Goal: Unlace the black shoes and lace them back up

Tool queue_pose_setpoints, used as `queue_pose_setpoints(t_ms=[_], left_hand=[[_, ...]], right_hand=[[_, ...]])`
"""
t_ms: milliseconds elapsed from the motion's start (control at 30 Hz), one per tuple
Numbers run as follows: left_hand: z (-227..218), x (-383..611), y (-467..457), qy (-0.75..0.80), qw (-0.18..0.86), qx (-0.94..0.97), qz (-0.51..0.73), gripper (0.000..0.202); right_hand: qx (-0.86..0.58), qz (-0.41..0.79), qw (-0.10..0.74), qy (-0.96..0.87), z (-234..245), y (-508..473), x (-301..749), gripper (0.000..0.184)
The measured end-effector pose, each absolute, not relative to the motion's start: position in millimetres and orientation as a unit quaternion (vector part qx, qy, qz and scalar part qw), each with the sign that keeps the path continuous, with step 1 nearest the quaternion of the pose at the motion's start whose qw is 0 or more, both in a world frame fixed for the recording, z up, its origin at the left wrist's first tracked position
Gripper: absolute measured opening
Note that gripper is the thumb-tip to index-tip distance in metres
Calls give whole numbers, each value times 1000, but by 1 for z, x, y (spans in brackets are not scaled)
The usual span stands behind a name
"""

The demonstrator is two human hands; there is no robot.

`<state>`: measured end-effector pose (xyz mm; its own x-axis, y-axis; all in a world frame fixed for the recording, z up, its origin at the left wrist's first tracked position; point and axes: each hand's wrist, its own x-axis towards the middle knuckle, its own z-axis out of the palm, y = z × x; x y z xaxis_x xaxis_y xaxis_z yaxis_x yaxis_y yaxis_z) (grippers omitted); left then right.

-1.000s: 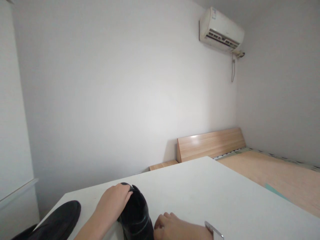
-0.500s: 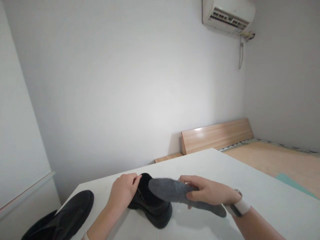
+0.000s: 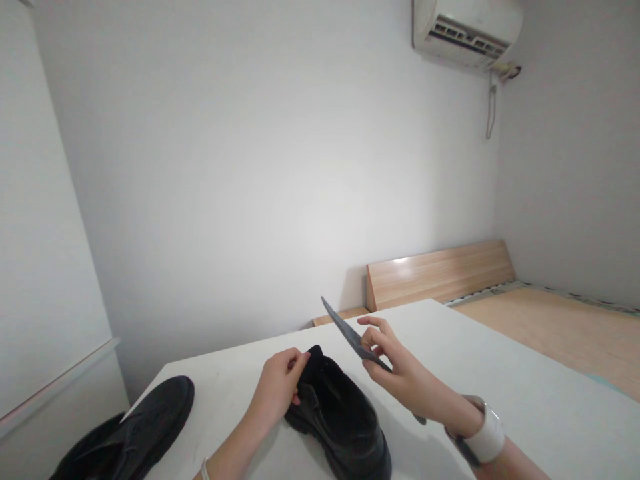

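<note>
A black shoe (image 3: pixel 350 427) stands on the white table with its opening facing up and its heel toward me. At the shoe's far end, my left hand (image 3: pixel 283 383) pinches the tongue (image 3: pixel 313 360) between thumb and fingers. My right hand (image 3: pixel 393 363), to the right of the shoe, grips a thin grey insole (image 3: pixel 345 328) between thumb and fingers. The insole is turned nearly edge-on, one end pointing up and to the left above the shoe; its lower end shows below my wrist. A second black shoe (image 3: pixel 145 427) lies at the table's left edge.
The white table (image 3: pixel 240 373) reaches toward the wall. Behind it stands a wooden headboard (image 3: pixel 440 273), with a tan bed surface (image 3: pixel 550 327) at the right. A white air conditioner (image 3: pixel 467 30) hangs high on the wall.
The insole has turned from showing its flat face to nearly edge-on, and its tip has risen. My left hand has moved right with the tongue, and more of the shoe's opening shows.
</note>
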<state>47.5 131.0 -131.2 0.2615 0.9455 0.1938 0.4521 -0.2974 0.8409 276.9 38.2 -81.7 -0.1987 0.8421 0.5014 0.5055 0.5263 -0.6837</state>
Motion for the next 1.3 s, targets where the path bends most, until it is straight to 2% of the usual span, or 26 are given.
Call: queue_pose_setpoints(t_ms=[67,167,233,333,500,600,700,833,967,1300], left_hand=[[-139,47,136,486,411,668,386,54],[-145,46,141,472,502,591,419,61],[-149,51,140,459,546,548,437,63],[-156,64,134,435,588,511,452,63],[-169,83,123,390,601,519,467,61],[-171,82,122,355,599,535,478,63],[-173,80,124,332,610,553,461,60],[-176,80,123,324,601,573,453,58],[-180,79,123,317,592,589,450,56],[-195,70,138,253,635,612,398,77]], right_hand=[[-448,180,424,-766,-78,33,278,15],[-469,174,377,-780,-69,21,279,13],[-503,153,332,-783,-60,11,280,11],[-547,109,246,-793,-42,-2,284,21],[-621,9,49,-782,-20,-21,300,32],[-625,-41,-4,-780,-19,-32,306,41],[-600,-69,-28,-797,-22,-35,298,36],[-584,-101,-115,-797,-29,-22,268,26],[-579,-90,-109,-803,-44,2,242,25],[-562,-1,49,-825,-102,56,222,30]])
